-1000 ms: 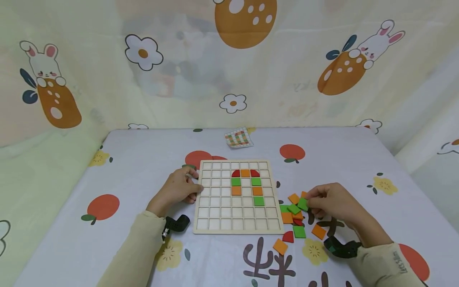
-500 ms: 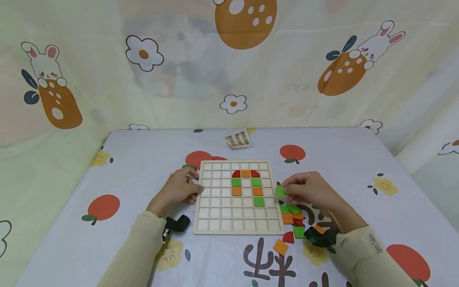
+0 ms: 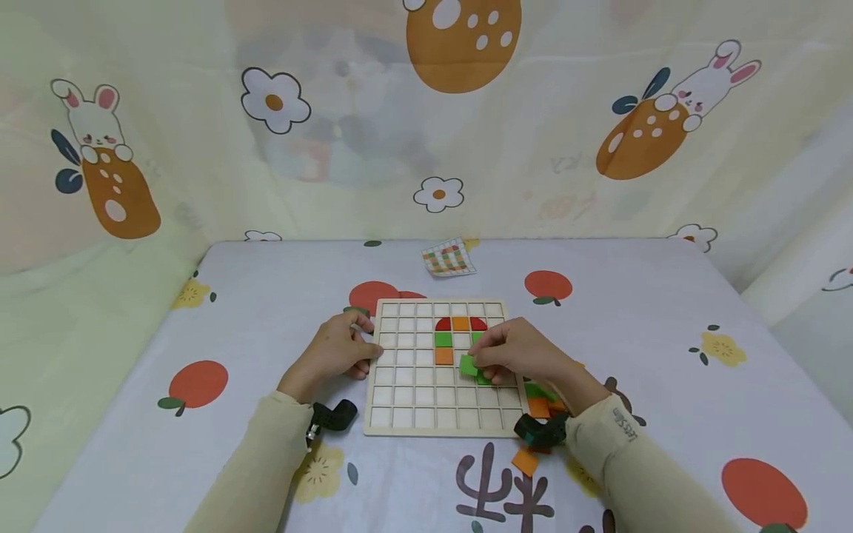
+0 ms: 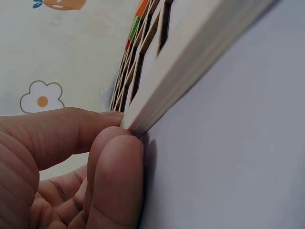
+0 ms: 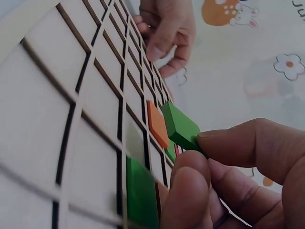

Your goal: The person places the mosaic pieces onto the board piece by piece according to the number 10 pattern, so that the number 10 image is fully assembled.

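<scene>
My right hand [image 3: 526, 354] pinches a green square tile [image 3: 468, 366] over the right half of a wooden grid board [image 3: 413, 432]. In the right wrist view that green tile [image 5: 181, 124] is tilted between thumb and fingers, close above the cells. On the left side, my left hand [image 3: 332, 348] grips the board's edge, its thumb on the rim [image 4: 167, 86] and fingers against the side. Two red rounded tiles with an orange tile [image 3: 460, 323] between them form a row on the board. Below them sit a green tile [image 3: 443, 339] and an orange tile [image 3: 443, 356]; others are partly behind my right hand.
Loose tiles [image 3: 538, 407] lie right of the board, partly hidden under my right wrist. One orange tile [image 3: 525, 463] is nearer the front. A small printed pattern card [image 3: 449, 259] lies behind the board on the patterned tablecloth [image 3: 280, 289].
My right hand has lifted the green tile from the loose pile and carried it left over the board. The left hand stays at the board's left edge.
</scene>
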Available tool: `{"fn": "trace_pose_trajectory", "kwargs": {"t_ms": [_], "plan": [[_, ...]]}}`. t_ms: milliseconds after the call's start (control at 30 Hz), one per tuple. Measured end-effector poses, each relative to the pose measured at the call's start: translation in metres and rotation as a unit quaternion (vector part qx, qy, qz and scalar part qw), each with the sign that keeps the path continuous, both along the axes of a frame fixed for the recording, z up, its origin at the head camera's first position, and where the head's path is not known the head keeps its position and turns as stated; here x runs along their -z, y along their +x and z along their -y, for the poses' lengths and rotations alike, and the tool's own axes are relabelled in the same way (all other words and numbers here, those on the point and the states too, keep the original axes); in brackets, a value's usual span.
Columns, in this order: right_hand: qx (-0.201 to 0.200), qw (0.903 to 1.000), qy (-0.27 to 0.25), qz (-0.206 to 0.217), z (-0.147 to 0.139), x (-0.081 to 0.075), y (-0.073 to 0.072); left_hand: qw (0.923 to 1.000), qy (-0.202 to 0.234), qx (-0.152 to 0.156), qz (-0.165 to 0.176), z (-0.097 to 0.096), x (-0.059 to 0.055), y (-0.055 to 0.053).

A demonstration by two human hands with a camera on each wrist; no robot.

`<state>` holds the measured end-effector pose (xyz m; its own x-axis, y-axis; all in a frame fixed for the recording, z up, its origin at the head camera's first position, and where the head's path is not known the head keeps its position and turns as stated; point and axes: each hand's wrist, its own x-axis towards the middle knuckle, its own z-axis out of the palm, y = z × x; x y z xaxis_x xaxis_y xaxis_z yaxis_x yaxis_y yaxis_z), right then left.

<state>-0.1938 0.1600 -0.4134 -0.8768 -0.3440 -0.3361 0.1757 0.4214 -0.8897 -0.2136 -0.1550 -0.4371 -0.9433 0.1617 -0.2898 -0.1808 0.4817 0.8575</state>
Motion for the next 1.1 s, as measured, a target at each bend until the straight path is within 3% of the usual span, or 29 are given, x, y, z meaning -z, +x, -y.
{"fn": "trace_pose_trajectory", "kwargs": {"t_ms": [333, 1100], "plan": [[-0.023, 0.9995, 0.019, -0.009, 0.022, 0.005, -0.005, 1.0000, 0.002, 0.001, -0.003, 0.000, 0.001, 0.000], [-0.053, 0.9968, 0.057, -0.019, 0.032, 0.000, -0.005, 0.9999, 0.011, 0.004, -0.002, 0.001, 0.001, -0.001]]}}
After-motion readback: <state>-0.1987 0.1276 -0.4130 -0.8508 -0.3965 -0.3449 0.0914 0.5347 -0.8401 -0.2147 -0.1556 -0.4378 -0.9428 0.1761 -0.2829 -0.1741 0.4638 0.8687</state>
